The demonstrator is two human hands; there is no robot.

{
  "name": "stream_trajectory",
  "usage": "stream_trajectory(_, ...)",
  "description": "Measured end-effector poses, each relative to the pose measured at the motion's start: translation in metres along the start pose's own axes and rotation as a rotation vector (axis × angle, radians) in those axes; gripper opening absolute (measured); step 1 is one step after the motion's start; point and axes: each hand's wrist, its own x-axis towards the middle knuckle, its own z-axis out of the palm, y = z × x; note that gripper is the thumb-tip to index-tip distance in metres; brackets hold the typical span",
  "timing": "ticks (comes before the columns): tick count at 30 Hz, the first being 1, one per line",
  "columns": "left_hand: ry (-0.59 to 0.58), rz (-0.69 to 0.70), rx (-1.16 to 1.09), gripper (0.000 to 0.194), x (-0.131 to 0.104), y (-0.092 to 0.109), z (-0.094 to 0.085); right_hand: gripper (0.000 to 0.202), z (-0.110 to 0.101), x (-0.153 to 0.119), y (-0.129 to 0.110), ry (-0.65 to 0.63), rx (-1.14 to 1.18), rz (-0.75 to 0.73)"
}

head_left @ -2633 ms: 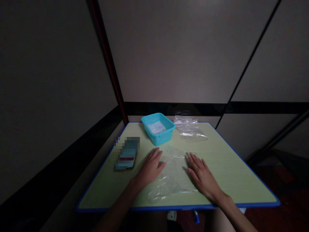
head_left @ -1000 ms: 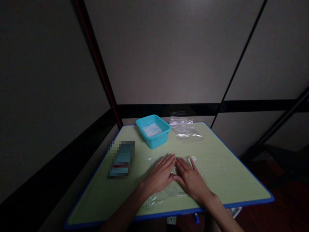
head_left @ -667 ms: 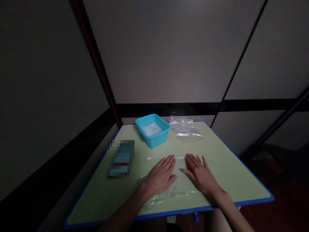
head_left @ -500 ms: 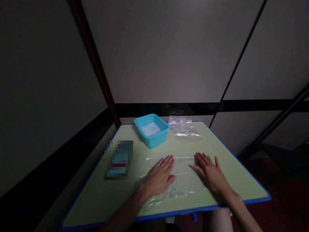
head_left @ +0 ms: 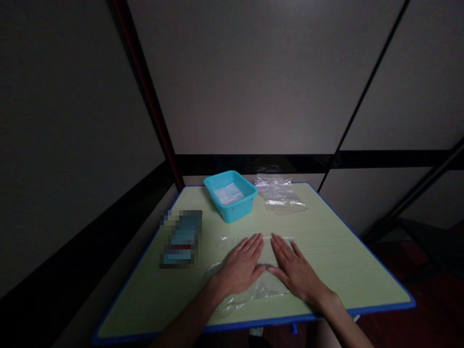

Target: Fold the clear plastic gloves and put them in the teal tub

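Observation:
A clear plastic bag (head_left: 266,287) lies flat on the table near its front edge. Flat on the bag's left part rests my left hand (head_left: 241,266), palm down with the fingers stretched out. My right hand (head_left: 297,270) is also palm down, over the bag's right part, fingers extended. The two thumbs nearly meet in the middle. Neither hand grips anything, and both cover much of the bag.
A blue basket (head_left: 237,211) with white sheets (head_left: 229,194) inside stands at the back. Right of it lies a pile of clear bags (head_left: 281,195). A blurred-out dark object (head_left: 181,239) lies at the left of the blue-edged table (head_left: 344,270).
My right hand has slid left across the bag, towards my left hand. My left hand has stayed in nearly the same place. The view has shifted slightly.

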Motion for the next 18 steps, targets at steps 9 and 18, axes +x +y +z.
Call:
stream_trajectory(9,-0.058,-0.04,-0.187,0.055,0.001,0.001,-0.016,0.061,-0.003,-0.02,0.036,0.056,-0.031,0.154)
stream_trajectory(18,0.021,-0.211,-0.504,0.033,-0.044,-0.004,-0.061,0.047,-0.028,-0.03,0.026,-0.056,0.153,-0.153)
